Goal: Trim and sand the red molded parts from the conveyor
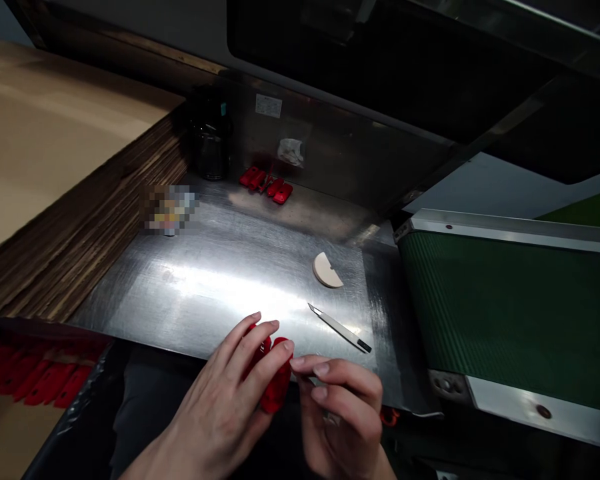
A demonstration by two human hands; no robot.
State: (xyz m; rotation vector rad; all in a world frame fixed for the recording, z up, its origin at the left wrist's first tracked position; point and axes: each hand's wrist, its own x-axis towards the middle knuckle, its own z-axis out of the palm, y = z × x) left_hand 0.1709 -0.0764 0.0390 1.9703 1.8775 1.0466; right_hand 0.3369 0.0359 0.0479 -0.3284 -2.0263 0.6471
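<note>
My left hand (225,393) is closed round a glossy red plastic part (279,387) at the front edge of the metal table, its fingers lying over the top and hiding much of it. Between the fingers a bit of dark detail shows in the red. Close against the part's right side is my right hand (343,407), thumb and fingertips pinched together; whatever they grip is hidden. Just beyond the hands lies a pair of tweezers (340,328), pointed end towards the left. A pale half-round piece (326,271) with a small notch rests behind them.
Several red plastic parts (266,185) lie along the table's back wall, near a dark glass jug (211,150). Stacked cardboard sheets (80,153) rise at left. More red parts (40,380) sit below them. A green conveyor belt (510,313) runs at right.
</note>
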